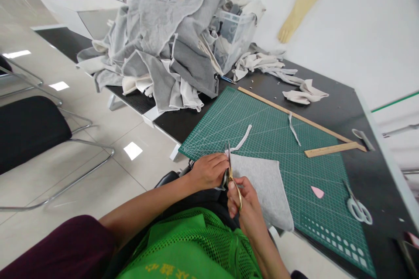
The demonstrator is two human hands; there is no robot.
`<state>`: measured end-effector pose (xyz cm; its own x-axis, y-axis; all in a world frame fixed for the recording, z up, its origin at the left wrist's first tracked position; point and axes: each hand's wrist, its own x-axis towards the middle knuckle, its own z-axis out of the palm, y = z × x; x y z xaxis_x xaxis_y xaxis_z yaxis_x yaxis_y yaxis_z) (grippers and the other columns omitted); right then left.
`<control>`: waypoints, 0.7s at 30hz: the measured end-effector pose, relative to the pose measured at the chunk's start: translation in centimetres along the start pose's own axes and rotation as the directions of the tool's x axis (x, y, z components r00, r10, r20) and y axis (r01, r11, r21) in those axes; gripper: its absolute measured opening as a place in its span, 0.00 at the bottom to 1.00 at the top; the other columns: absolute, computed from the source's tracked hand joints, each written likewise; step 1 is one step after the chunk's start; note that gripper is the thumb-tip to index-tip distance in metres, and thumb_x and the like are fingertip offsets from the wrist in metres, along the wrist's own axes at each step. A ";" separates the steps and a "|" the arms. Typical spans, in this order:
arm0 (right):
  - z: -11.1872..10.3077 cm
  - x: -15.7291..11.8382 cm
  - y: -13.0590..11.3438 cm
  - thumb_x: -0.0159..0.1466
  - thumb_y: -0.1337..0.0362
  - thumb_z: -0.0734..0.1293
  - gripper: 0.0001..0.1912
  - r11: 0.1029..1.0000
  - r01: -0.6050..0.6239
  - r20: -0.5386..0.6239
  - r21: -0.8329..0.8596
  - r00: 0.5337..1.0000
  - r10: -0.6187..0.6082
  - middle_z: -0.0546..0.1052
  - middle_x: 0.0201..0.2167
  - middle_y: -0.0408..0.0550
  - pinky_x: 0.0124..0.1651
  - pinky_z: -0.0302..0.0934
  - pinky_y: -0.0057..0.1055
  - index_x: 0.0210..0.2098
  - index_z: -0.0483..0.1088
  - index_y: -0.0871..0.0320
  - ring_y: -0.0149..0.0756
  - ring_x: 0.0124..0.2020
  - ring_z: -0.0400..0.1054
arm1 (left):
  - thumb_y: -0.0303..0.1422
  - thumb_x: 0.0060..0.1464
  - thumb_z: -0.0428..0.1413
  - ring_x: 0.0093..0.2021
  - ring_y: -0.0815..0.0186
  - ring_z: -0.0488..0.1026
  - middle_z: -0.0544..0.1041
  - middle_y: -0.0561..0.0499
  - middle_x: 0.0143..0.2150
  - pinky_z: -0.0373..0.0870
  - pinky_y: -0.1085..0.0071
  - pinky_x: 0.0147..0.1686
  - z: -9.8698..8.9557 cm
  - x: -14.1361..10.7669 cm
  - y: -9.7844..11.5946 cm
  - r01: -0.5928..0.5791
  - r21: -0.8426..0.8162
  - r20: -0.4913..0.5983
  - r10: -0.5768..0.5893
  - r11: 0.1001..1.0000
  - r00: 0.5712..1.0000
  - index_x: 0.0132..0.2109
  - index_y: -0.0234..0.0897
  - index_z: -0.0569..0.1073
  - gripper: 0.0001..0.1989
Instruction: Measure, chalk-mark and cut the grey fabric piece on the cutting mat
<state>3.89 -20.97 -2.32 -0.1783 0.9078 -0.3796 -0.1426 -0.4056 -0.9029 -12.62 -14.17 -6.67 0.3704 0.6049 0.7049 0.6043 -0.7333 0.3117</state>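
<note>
My right hand (pixel 242 198) holds gold-handled scissors (pixel 230 172) by their loops, with the blades pointing away from me. My left hand (pixel 211 171) grips the left edge of a light grey cloth (pixel 262 183) beside the blades. The cloth lies partly on the green cutting mat (pixel 209 126) and hangs over its front edge. Just beyond the blade tips, a thin whitish strip (pixel 242 138) curves across the mat. How far the blades are apart is hard to tell.
Grey and cream cloths (pixel 157 22) are heaped at the back left, beside a clear plastic bin (pixel 232 35). On the right are wooden rulers (pixel 330 149), white-handled scissors (pixel 359 210) and a pink piece (pixel 317 192). A black chair (pixel 31 130) stands at the left.
</note>
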 end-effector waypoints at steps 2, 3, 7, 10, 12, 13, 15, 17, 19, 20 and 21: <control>-0.1 0.0 0.0 0.65 0.47 0.72 0.20 1.000 -0.004 0.003 -0.010 1.000 0.004 0.59 0.17 0.28 0.14 0.51 0.18 0.38 0.61 0.51 0.21 0.13 0.51 | 0.26 0.61 0.50 0.53 0.61 0.78 0.81 0.43 0.48 0.79 0.64 0.55 -0.1 0.0 0.0 -0.002 0.000 -0.003 0.002 1.000 1.000 0.44 0.35 0.74 0.09; -0.1 0.0 0.0 0.65 0.47 0.72 0.20 1.000 -0.005 0.005 -0.018 1.000 0.005 0.59 0.17 0.28 0.14 0.51 0.18 0.39 0.62 0.51 0.21 0.13 0.51 | 0.26 0.61 0.50 0.53 0.61 0.78 0.81 0.43 0.48 0.79 0.64 0.55 -0.1 0.1 0.0 -0.003 -0.001 -0.006 0.003 1.000 1.000 0.44 0.35 0.74 0.09; -0.2 -0.1 -0.1 0.64 0.46 0.72 0.20 0.999 0.000 0.015 -0.045 1.000 0.001 0.60 0.17 0.28 0.14 0.51 0.18 0.40 0.62 0.51 0.21 0.13 0.51 | 0.25 0.61 0.50 0.53 0.60 0.78 0.81 0.43 0.48 0.79 0.63 0.54 0.0 0.0 0.0 -0.008 0.000 -0.005 0.008 1.000 1.000 0.45 0.35 0.74 0.09; -0.3 -0.1 -0.2 0.64 0.46 0.72 0.21 0.998 0.002 0.018 -0.066 1.000 -0.001 0.61 0.16 0.28 0.15 0.51 0.18 0.40 0.62 0.52 0.22 0.12 0.51 | 0.25 0.61 0.50 0.52 0.60 0.78 0.80 0.43 0.47 0.79 0.63 0.55 0.0 0.0 0.0 -0.007 -0.004 -0.001 0.007 1.000 1.000 0.45 0.35 0.74 0.09; -0.3 -0.1 -0.3 0.64 0.46 0.72 0.21 0.997 0.002 0.020 -0.080 1.000 -0.001 0.61 0.15 0.27 0.15 0.51 0.18 0.40 0.62 0.52 0.22 0.12 0.51 | 0.25 0.61 0.51 0.52 0.60 0.78 0.80 0.43 0.47 0.78 0.63 0.55 0.0 0.0 0.0 -0.007 -0.001 0.000 0.007 1.000 1.000 0.44 0.34 0.74 0.09; -0.3 -0.1 -0.3 0.64 0.46 0.72 0.21 0.997 0.003 0.023 -0.083 1.000 -0.002 0.61 0.15 0.27 0.15 0.51 0.18 0.40 0.62 0.52 0.22 0.12 0.51 | 0.25 0.61 0.51 0.52 0.60 0.78 0.80 0.43 0.47 0.78 0.63 0.55 0.0 0.0 0.0 -0.007 0.002 0.002 0.007 1.000 1.000 0.44 0.34 0.74 0.09; -0.3 -0.1 -0.3 0.65 0.46 0.72 0.20 0.996 0.008 0.029 -0.088 1.000 -0.006 0.62 0.15 0.28 0.15 0.51 0.18 0.41 0.61 0.52 0.22 0.12 0.52 | 0.25 0.61 0.51 0.52 0.60 0.78 0.80 0.43 0.47 0.78 0.63 0.55 -0.1 0.0 0.0 -0.007 0.008 0.007 0.007 1.000 1.000 0.44 0.34 0.74 0.09; -0.4 -0.1 -0.3 0.65 0.46 0.72 0.20 0.995 0.009 0.025 -0.094 1.000 -0.006 0.62 0.15 0.27 0.15 0.50 0.18 0.40 0.61 0.52 0.22 0.12 0.52 | 0.25 0.61 0.50 0.52 0.60 0.78 0.80 0.44 0.47 0.78 0.63 0.55 -0.1 0.0 0.0 -0.002 0.008 0.016 0.002 1.000 1.000 0.45 0.35 0.74 0.09; -0.4 -0.1 -0.3 0.65 0.46 0.72 0.20 0.995 0.002 0.021 -0.097 1.000 0.000 0.61 0.14 0.27 0.15 0.50 0.17 0.40 0.61 0.52 0.22 0.12 0.51 | 0.25 0.61 0.50 0.52 0.60 0.78 0.80 0.43 0.47 0.78 0.63 0.55 0.0 0.0 0.0 0.007 0.005 0.027 -0.007 1.000 1.000 0.45 0.35 0.74 0.09; -0.4 0.0 -0.3 0.65 0.46 0.72 0.21 0.996 -0.001 0.019 -0.092 1.000 0.003 0.60 0.13 0.27 0.15 0.50 0.17 0.40 0.62 0.52 0.22 0.12 0.51 | 0.25 0.62 0.50 0.52 0.60 0.78 0.80 0.43 0.47 0.78 0.63 0.55 0.0 0.0 0.0 0.011 0.004 0.031 -0.011 1.000 0.999 0.45 0.35 0.74 0.09; -0.4 0.0 -0.3 0.64 0.46 0.72 0.21 0.997 -0.007 0.014 -0.083 1.000 0.008 0.60 0.13 0.27 0.15 0.51 0.17 0.40 0.62 0.53 0.22 0.12 0.51 | 0.25 0.62 0.50 0.52 0.60 0.78 0.80 0.43 0.46 0.78 0.63 0.55 0.1 0.0 0.0 0.013 0.003 0.035 -0.013 1.000 0.999 0.44 0.35 0.74 0.09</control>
<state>4.30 -20.83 -2.14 -0.1929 0.9031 -0.3838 -0.0602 -0.4013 -0.9140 -12.58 -14.16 -6.70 0.3869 0.6245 0.6785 0.6114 -0.7245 0.3183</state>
